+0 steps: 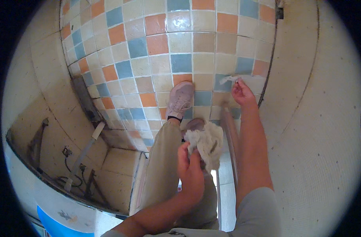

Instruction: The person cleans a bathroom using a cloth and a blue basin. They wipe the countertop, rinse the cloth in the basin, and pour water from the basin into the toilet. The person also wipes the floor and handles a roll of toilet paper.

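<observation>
A crumpled, off-white cloth with a dark smudge hangs from my left hand, whose fingers are closed around one edge of it. To the upper right, my right hand pinches a small pale strip, perhaps paper or cloth, between thumb and fingertips above the tiled floor. One pink lace-up shoe stands on the tiles between my hands and the far floor; the other shoe is partly hidden behind the cloth.
At the left, a washbasin counter stands over a drain pipe, hoses and metal brackets. A brown door edge lies beside my right forearm. Pale tiled walls rise on both sides. A blue basin-like object shows at the lower left.
</observation>
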A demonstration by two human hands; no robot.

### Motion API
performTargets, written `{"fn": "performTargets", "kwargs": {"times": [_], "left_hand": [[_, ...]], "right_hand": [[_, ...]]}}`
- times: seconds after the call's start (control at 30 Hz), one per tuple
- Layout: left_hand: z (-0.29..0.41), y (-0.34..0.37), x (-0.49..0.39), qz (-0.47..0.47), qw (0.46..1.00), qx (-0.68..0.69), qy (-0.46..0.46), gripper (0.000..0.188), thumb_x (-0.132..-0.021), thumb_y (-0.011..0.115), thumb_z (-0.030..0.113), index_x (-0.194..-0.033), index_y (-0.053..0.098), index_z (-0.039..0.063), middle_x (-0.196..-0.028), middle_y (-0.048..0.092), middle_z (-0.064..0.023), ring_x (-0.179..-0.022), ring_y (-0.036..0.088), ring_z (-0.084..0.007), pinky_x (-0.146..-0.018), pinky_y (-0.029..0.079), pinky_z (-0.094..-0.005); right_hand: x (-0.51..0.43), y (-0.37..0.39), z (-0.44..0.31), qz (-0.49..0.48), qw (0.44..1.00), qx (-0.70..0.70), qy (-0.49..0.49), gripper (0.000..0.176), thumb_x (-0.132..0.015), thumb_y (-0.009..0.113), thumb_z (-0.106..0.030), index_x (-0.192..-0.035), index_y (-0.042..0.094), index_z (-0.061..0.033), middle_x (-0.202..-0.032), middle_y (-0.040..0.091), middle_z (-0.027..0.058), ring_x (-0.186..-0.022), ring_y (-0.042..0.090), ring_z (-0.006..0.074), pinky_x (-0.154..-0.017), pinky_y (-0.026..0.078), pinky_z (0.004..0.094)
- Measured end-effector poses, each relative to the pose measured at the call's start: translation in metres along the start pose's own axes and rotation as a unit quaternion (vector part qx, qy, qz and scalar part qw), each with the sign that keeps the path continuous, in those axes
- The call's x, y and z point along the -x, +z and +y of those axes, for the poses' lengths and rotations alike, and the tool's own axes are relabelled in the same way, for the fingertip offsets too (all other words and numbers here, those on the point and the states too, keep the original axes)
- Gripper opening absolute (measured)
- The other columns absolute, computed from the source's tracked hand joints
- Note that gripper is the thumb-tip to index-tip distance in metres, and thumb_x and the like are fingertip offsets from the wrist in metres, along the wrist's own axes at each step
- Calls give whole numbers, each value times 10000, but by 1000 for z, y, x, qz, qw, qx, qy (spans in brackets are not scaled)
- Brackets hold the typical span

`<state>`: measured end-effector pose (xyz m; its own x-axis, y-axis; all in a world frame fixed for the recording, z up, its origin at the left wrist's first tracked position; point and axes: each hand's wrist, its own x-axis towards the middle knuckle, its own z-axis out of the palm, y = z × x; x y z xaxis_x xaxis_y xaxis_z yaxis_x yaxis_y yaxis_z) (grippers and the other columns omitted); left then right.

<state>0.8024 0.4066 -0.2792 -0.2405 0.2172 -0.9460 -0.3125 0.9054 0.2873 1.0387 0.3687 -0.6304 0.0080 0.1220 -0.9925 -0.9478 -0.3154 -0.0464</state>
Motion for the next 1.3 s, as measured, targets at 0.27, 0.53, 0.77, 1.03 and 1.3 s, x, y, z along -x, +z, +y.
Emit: {"fn": "performTargets", "kwargs": {"times": [0.27,0.53,0.77,1.03,1.3], "left_hand": [[-10,-57,17,-29,973,-39,227,275,-943,525,71,-1214,515,24,-1081,579,-52,-956,551,-115,-824,467,-258],[-3,-194,162,-19,964,-20,265,258,-929,558,80,-1182,544,31,-995,606,-44,-816,552,-75,-694,478,-242],[-3,-269,252,-47,898,-132,416,268,-916,601,232,-1137,574,83,-961,630,-119,-774,614,-255,-703,480,-366],[0,-387,309,-29,895,-148,420,291,-924,588,325,-819,565,55,-812,556,-114,-775,582,-332,-645,430,-421],[-67,-525,344,114,902,-20,417,311,-901,610,277,-737,547,21,-708,511,-134,-664,547,-302,-611,408,-389]], "right_hand": [[109,109,33,-206,978,8,-38,70,-910,655,-164,-916,605,-115,-806,612,8,-734,567,136,-639,483,295],[223,137,127,-191,979,75,0,129,-950,604,-232,-921,588,-107,-816,608,14,-721,555,137,-631,472,273],[329,96,195,-164,970,179,31,190,-952,599,-272,-931,615,-84,-799,645,24,-715,588,138,-647,471,264],[423,34,222,-126,888,438,58,145,-916,650,-282,-936,623,-141,-759,628,-22,-645,577,100,-550,467,239],[524,63,331,-180,684,706,25,121,-885,677,-164,-791,603,-145,-669,546,-54,-551,463,80,-517,363,222]]}}
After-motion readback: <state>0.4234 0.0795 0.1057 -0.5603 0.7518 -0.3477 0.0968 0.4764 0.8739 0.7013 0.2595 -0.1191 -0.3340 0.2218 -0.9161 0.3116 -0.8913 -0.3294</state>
